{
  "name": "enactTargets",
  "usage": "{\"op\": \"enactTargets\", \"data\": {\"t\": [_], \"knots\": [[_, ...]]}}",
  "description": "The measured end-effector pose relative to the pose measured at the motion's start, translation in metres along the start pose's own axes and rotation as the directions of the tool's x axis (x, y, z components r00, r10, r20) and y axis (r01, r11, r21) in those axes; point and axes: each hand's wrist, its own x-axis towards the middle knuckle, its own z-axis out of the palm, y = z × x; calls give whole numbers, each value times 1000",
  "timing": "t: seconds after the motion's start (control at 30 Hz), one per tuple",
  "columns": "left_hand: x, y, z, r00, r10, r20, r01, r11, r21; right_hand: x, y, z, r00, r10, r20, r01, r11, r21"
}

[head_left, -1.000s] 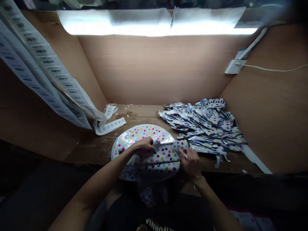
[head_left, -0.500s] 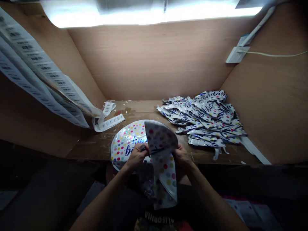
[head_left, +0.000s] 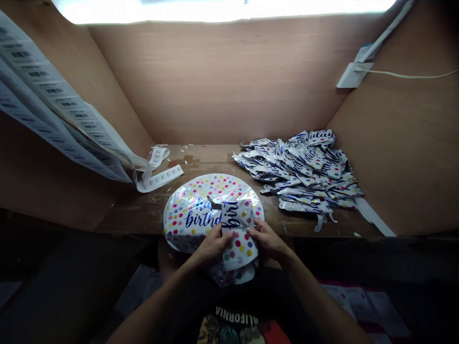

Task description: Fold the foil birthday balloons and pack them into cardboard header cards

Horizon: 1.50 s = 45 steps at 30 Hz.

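Note:
Between my hands is a partly folded foil balloon, white with coloured dots and blue "birt" lettering turned sideways. My left hand pinches its left edge, and my right hand grips the right edge. Beneath and behind it lies a flat round stack of foil balloons with the same dots and "birthday" lettering, at the table's front edge. A small grey tail sticks out at the folded balloon's upper left. Part of the stack is hidden by my hands and the folded piece.
Folded balloons lie in a heap on the right of the table. Strips of barcode labels hang at the left, their ends on the tabletop. Cardboard-coloured walls enclose the table, with a white socket box at the right.
The balloon has been folded from a long hanging half into a smaller, shorter piece. Both hands have moved slightly lower. More of the stack's right side shows. The camera view has tilted slightly down.

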Motion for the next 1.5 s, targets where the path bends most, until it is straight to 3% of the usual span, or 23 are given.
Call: {"op": "enactTargets", "data": {"t": [0.17,0.27,0.33,0.4,0.47,0.57,0.67,0.73,0.77,0.8,0.83,0.87,0.93,1.03,1.1,1.13,1.17,1.23,1.27,1.3,1.33,1.4,1.5], "knots": [[-5,9,-14,996,60,60,-58,998,-36,-6,-1,-1,985,-149,-86,151,989,11],[-5,26,-26,984,56,171,-61,998,25,-11,-14,-3,969,-243,-41,231,954,-194],[-1,40,-27,960,78,270,-140,965,220,-11,-26,-1,955,-286,78,294,880,-374],[7,50,-21,933,107,344,-282,812,511,-9,-36,3,946,-280,162,323,809,-490],[15,54,-12,912,178,369,-401,578,711,-7,-41,11,957,-249,150,291,820,-494],[23,47,-7,857,379,350,-472,301,829,-3,-39,25,965,-250,79,255,829,-497],[29,31,-24,778,541,320,-482,185,857,3,-52,24,919,-392,53,314,643,-698],[33,19,-47,728,623,287,-469,146,871,6,-89,3,809,-584,-73,280,490,-825],[36,12,-61,714,629,308,-472,107,875,6,-116,-14,705,-690,-164,231,442,-867],[39,5,-74,706,609,362,-486,44,873,7,-148,-36,533,-795,-291,132,417,-899],[44,-2,-87,708,549,444,-507,-43,861,7,-182,-59,411,-838,-358,73,421,-904],[49,-8,-98,719,472,510,-517,-127,847,8,-215,-84,328,-858,-396,34,430,-902],[63,-19,-115,768,344,540,-482,-245,841,11,-268,-128,220,-850,-479,-96,470,-877],[92,-23,-124,870,305,388,-320,-250,914,24,-296,-163,183,-818,-546,-266,493,-828],[111,-19,-118,904,315,288,-230,-210,950,39,-278,-158,236,-849,-473,-325,390,-861],[118,-16,-113,911,324,254,-200,-190,961,48,-259,-148,305,-868,-393,-319,296,-901],[124,-12,-107,916,330,228,-180,-169,969,57,-235,-134,408,-868,-284,-266,184,-946],[129,-4,-96,920,339,197,-164,-124,979,72,-175,-97,656,-755,-2,-7,-3,-1000],[128,-1,-93,920,342,189,-166,-96,981,75,-142,-77,758,-635,147,163,-34,-986],[125,2,-93,914,360,187,-174,-67,982,77,-111,-59,821,-497,281,298,-48,-953],[119,4,-94,904,380,194,-195,-35,980,76,-82,-43,855,-371,363,366,-64,-928],[102,7,-103,898,373,233,-264,33,964,71,-38,-23,897,-213,389,368,-130,-921],[71,11,-119,923,231,306,-340,124,932,71,-13,-14,939,-122,322,286,-246,-926]]}}
